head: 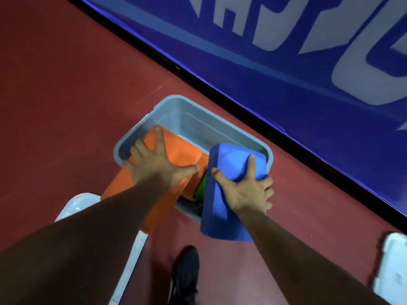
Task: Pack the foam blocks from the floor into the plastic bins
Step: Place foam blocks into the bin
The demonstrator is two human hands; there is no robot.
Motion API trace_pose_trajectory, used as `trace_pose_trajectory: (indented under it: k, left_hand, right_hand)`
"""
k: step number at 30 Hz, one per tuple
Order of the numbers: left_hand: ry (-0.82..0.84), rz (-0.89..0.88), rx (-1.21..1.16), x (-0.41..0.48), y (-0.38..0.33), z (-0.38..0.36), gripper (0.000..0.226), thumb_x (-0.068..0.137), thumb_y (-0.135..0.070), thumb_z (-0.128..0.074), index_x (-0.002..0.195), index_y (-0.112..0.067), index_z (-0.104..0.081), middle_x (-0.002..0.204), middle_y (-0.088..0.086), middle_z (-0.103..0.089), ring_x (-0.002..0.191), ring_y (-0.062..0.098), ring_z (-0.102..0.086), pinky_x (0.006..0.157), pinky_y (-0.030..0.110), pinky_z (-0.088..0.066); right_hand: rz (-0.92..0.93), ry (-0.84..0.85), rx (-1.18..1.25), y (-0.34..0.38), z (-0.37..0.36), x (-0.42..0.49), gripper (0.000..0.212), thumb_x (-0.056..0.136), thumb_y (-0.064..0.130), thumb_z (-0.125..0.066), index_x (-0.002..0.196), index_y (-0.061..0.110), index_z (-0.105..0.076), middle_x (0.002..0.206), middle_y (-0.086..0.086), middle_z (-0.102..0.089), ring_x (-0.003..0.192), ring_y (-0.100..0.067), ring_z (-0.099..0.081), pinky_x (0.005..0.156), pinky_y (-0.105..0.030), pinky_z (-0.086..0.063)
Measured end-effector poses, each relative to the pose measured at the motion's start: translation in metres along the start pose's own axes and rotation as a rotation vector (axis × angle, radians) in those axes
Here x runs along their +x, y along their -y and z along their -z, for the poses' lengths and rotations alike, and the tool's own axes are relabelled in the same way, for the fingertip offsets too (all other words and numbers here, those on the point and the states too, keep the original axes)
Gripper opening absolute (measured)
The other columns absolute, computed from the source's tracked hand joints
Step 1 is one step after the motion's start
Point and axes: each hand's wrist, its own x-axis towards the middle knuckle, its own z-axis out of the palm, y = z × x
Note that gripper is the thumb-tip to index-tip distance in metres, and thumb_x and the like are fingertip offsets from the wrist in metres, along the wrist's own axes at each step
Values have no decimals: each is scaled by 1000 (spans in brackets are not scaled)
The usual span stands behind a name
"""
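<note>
A: Two blocks, one bin (pixel 198 122). Left hand (pixel 158 164) lies flat on the orange block (pixel 182 150), which overhangs the rim.
B: Right hand (pixel 244 190) clamps the blue block (pixel 229 159) above it (both tilted); they may jam.

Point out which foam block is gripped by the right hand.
The blue block: the right hand curls round its edge. The orange block only lies under the spread left hand.
</note>
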Motion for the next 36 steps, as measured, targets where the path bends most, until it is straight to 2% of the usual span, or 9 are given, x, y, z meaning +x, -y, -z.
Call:
trace_pose_trajectory:
  k: [6, 9, 12, 14, 17, 21, 27, 30, 36]
  left_hand:
    - [5, -32, 54, 54, -50, -17, 151, 31, -105, -40, 159, -31, -8, 137, 23, -37, 125, 41, -38, 100, 64, -35]
    - [94, 24, 65, 70, -69, -16, 150, 38, -104, -49, 158, -35, 8, 150, 23, -25, 139, 41, -27, 108, 65, -27]
    - [151, 56, 32, 79, -86, -17, 147, 44, -106, -47, 157, -35, 15, 165, 22, 2, 152, 39, -5, 113, 70, -17]
    - [183, 87, 6, 78, -92, -19, 139, 52, -105, -42, 159, -34, 9, 167, 15, 13, 155, 35, 6, 115, 70, -13]
    - [234, 144, -42, 64, -89, -23, 119, 68, -98, -36, 161, -30, -8, 169, 10, 3, 155, 31, -4, 119, 62, -13]
    - [132, 170, -92, 39, -65, -35, 98, 83, -85, -35, 160, -25, -21, 167, 11, -16, 152, 30, -15, 121, 53, -19]
    - [30, 287, -152, 17, -4, -19, 91, 86, -81, -31, 160, -28, -20, 165, 7, -21, 152, 27, -18, 119, 47, -20]
    - [-21, 352, -152, -6, 50, -7, 93, 87, -82, -28, 161, -26, -19, 166, 9, -21, 152, 28, -18, 120, 48, -21]
    - [-117, 570, -171, -82, 182, 9, 92, 89, -81, -19, 161, -24, -21, 168, 9, -17, 155, 29, -12, 121, 49, -18]
  right_hand:
    - [-112, 19, -1, 19, 5, 71, 120, 57, 99, -52, 156, 52, -2, 152, -15, -20, 130, -42, -32, 107, -60, -30]
    - [-121, 62, 48, 25, 6, 90, 121, 56, 101, -51, 155, 53, -2, 157, -15, -15, 138, -42, -27, 111, -64, -27]
    - [-102, 148, 100, 26, 6, 104, 119, 57, 104, -47, 155, 54, -1, 163, -15, -10, 148, -39, -17, 115, -67, -20]
    - [-80, 158, 103, 28, 6, 113, 111, 62, 102, -44, 155, 54, -6, 162, -15, -17, 149, -36, -19, 116, -65, -21]
    - [22, 151, 19, 21, 8, 115, 98, 74, 93, -44, 156, 51, -11, 156, -14, -26, 146, -36, -25, 116, -61, -24]
    - [183, 160, -117, 18, 15, 113, 87, 85, 81, -46, 158, 47, -14, 156, -16, -29, 146, -36, -27, 115, -58, -26]
    - [405, 206, -242, 51, -10, 90, 83, 88, 79, -46, 158, 46, -16, 156, -18, -32, 143, -39, -33, 112, -58, -29]
    - [554, 280, -333, 77, -43, 50, 84, 89, 79, -42, 159, 46, -9, 159, -17, -28, 142, -39, -33, 110, -59, -33]
    - [933, 402, -434, 130, -118, -79, 83, 90, 78, -39, 160, 43, -11, 159, -15, -30, 143, -40, -32, 113, -58, -33]
